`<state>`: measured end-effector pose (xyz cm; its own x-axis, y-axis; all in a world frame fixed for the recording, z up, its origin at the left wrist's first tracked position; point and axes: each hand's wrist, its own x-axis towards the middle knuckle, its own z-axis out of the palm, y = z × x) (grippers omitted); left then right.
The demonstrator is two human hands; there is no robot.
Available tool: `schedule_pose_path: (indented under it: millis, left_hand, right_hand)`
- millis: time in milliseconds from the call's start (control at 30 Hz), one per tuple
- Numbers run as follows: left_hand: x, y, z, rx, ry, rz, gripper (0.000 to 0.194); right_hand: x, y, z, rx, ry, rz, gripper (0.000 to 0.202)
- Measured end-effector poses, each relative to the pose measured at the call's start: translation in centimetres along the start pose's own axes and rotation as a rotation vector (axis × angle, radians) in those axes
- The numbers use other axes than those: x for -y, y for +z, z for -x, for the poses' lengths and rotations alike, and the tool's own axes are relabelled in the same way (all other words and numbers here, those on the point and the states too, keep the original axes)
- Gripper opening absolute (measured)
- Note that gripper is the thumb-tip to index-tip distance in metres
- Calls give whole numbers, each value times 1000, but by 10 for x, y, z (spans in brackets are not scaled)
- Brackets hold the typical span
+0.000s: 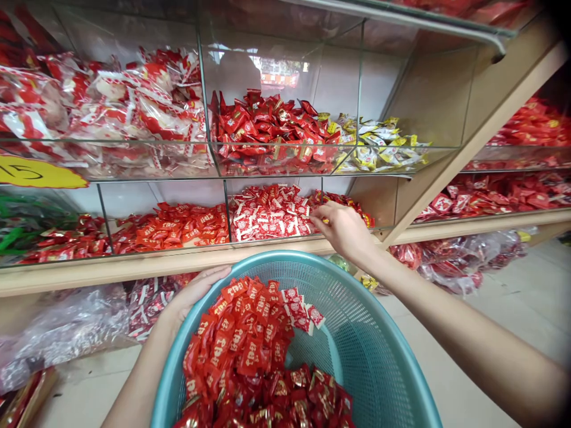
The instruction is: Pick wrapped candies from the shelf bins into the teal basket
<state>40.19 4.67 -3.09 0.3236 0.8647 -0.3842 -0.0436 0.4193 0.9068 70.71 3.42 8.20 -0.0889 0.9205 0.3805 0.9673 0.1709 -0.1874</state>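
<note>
My left hand point(196, 292) grips the far-left rim of a teal plastic basket point(379, 330). Inside the basket lie many orange-red wrapped candies point(241, 327), a few red-and-white candies point(301, 309) and dark red candies with gold print point(312, 395). Over the low shelf's front edge, my right hand point(341, 229) has its fingers pinched together; whatever is between them is too small to make out. Its fingertips are beside a bin heaped with small red-and-white candies point(270, 214).
Glass dividers split the shelves. Orange-red candies point(185, 223) fill the bin to the left. Above are shiny red candies point(267, 128), yellow-and-white candies point(383, 145) and large clear packs point(111, 107). A slanted wooden panel point(473, 113) stands right. Plastic bags point(75, 321) lie underneath.
</note>
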Motion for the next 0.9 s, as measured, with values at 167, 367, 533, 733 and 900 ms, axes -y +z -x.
schedule_pose_path:
  millis: [167,367,533,733,900]
  left_hand:
    - [-1,3,1,-12,-48,40,37]
    - [-3,6,3,15,-64,69,37]
    - [-2,6,3,-5,-74,79,35]
    - [-2,6,3,8,-54,77,34]
    - [-2,5,3,-1,-57,90,29]
  right_hand:
    - [1,-18,29,93,-74,-299,22]
    - [-9,35,63,586,-86,-239,20]
    - [-9,70,77,792,-33,63,20]
    - [0,71,76,799,11,155,23]
    - [2,44,66,689,-62,81,36]
